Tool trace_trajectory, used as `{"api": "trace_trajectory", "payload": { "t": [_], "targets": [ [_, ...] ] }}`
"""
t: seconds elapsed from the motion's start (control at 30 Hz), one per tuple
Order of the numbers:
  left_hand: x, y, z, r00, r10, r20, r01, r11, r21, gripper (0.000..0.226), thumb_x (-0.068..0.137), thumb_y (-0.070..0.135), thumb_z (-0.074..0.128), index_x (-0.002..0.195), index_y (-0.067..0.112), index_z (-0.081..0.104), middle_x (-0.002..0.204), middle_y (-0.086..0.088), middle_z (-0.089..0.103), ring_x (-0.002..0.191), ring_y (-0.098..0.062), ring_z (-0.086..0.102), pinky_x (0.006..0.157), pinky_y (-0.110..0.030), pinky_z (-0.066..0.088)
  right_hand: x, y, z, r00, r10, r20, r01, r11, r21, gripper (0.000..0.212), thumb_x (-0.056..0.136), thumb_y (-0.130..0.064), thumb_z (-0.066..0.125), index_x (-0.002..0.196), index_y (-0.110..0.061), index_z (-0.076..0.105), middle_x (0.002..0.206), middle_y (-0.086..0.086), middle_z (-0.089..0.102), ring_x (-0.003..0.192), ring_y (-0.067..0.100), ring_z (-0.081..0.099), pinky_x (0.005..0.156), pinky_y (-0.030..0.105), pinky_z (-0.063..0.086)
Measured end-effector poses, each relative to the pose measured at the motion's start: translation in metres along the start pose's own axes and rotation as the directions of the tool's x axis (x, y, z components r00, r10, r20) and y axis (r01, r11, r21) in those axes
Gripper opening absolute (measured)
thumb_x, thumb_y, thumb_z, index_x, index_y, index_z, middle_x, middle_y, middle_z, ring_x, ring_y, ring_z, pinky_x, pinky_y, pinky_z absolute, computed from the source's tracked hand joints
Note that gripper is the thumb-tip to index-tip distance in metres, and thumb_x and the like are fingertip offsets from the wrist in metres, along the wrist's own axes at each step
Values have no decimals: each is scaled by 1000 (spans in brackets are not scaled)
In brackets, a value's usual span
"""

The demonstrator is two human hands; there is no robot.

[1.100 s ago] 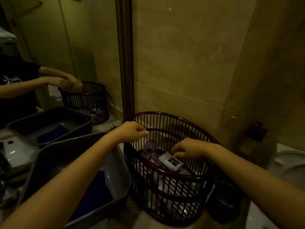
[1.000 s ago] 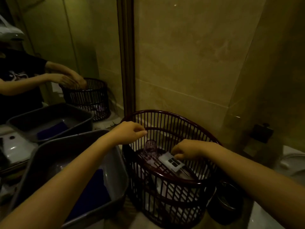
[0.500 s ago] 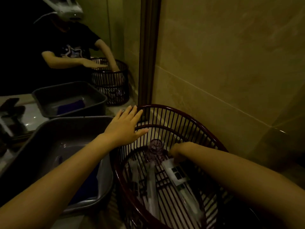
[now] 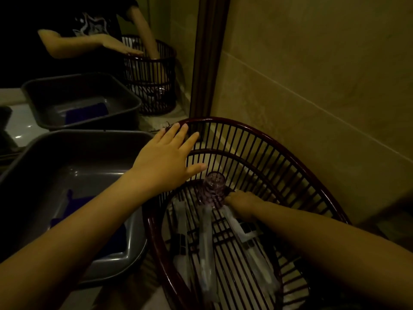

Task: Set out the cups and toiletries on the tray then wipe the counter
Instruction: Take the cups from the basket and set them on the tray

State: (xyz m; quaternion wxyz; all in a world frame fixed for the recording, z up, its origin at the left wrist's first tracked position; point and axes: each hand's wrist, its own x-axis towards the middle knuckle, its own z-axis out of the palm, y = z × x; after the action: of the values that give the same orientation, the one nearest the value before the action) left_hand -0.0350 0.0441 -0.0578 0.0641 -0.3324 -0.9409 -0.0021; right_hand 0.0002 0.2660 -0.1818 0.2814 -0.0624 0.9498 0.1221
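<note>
dim bathroom: left hand [image 4: 164, 162] flat on basket [image 4: 279, 157]; right hand [image 4: 242, 203] gripping cup [image 4: 213, 191].

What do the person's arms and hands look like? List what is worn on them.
Both forearms are bare up to the frame edge: no sleeves, gloves, watch or rings show on the left hand or the right hand. The mirror shows a dark short-sleeved T-shirt with a pale print on the chest.

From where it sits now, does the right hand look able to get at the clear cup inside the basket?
Probably yes. The right hand is already down inside the slatted basket, right beside the clear cup, with nothing between them. The left hand rests flat on the rim, clear of the way. Actual contact cannot be told.
</note>
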Motion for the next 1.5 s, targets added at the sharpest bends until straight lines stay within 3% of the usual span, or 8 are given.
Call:
{"api": "trace_trajectory", "payload": {
  "t": [0.53, 0.63, 0.73, 1.03, 1.13, 1.27, 1.37, 1.5],
  "targets": [
    [0, 4, -1, 997, -53, 64, 48, 996, 78, 87, 82, 68, 15, 144, 11, -6, 156, -11, -9, 144, -22, -11, 115, -35, -7, -1, 15, -11, 988, 30, 149, -81, 934, 349, 30, 85, -12, 58, 114, -6, 55, 105, 13, 55, 89, 19, 49, 78, 28, 44],
    [-1, 4, -2, 995, -57, 80, 52, 997, 58, 88, 82, 69, 13, 144, 11, -7, 156, -10, -10, 143, -21, -13, 114, -34, -9, -9, 16, -23, 980, 15, 196, -95, 910, 405, 32, 86, -13, 59, 117, -7, 55, 103, 7, 54, 93, 18, 54, 86, 29, 48],
    [-1, 4, -3, 993, -60, 98, 55, 997, 56, 88, 81, 69, 12, 144, 11, -7, 156, -10, -10, 143, -20, -13, 113, -34, -10, -23, 16, -42, 972, -37, 232, -76, 885, 459, 29, 88, -16, 59, 115, -7, 57, 92, -1, 54, 90, 14, 53, 77, 24, 48],
    [2, 0, -2, 996, -68, 62, 76, 988, -137, 90, 79, 72, 12, 146, 12, 4, 157, -9, 3, 144, -18, 0, 113, -31, -4, -101, 12, -116, 991, -60, -117, 113, 841, 530, 16, 83, -17, 64, 92, -3, 63, 84, 3, 55, 79, 14, 54, 65, 18, 42],
    [1, 3, -20, 996, -46, 76, 78, 862, -500, 87, 77, 71, 22, 146, 19, 11, 157, -5, 12, 143, -17, 9, 114, -31, 6, -133, 10, -142, 950, -7, -313, 177, 838, 516, 7, 81, -18, 66, 84, -12, 64, 82, 1, 58, 77, 13, 57, 66, 20, 45],
    [-9, 15, -53, 997, 71, 16, -22, 502, -864, 98, 55, 81, 27, 143, 38, 16, 149, 15, 27, 126, -1, 27, 99, -19, 22, -168, 1, -177, 810, 81, -581, 302, 792, 531, 24, 78, -19, 68, 64, -31, 53, 65, -10, 54, 58, -3, 50, 52, 9, 38],
    [-17, 26, -68, 983, 112, -144, -174, 345, -922, 54, 70, 67, 36, 122, 55, 37, 111, 53, 42, 108, 22, 36, 78, 4, 35, -182, -15, -194, 680, 99, -726, 407, 773, 486, 26, 76, -21, 70, 63, -33, 51, 62, -12, 52, 55, -5, 48, 49, 7, 39],
    [-19, 29, -72, 979, -27, -202, -193, 200, -961, 29, 76, 57, 41, 95, 44, 59, 92, 22, 69, 99, 3, 61, 77, -16, 49, -183, -35, -203, 509, 132, -850, 448, 803, 393, 17, 80, -21, 67, 70, -27, 54, 71, -13, 49, 69, 3, 48, 56, 10, 35]
  ]
}}
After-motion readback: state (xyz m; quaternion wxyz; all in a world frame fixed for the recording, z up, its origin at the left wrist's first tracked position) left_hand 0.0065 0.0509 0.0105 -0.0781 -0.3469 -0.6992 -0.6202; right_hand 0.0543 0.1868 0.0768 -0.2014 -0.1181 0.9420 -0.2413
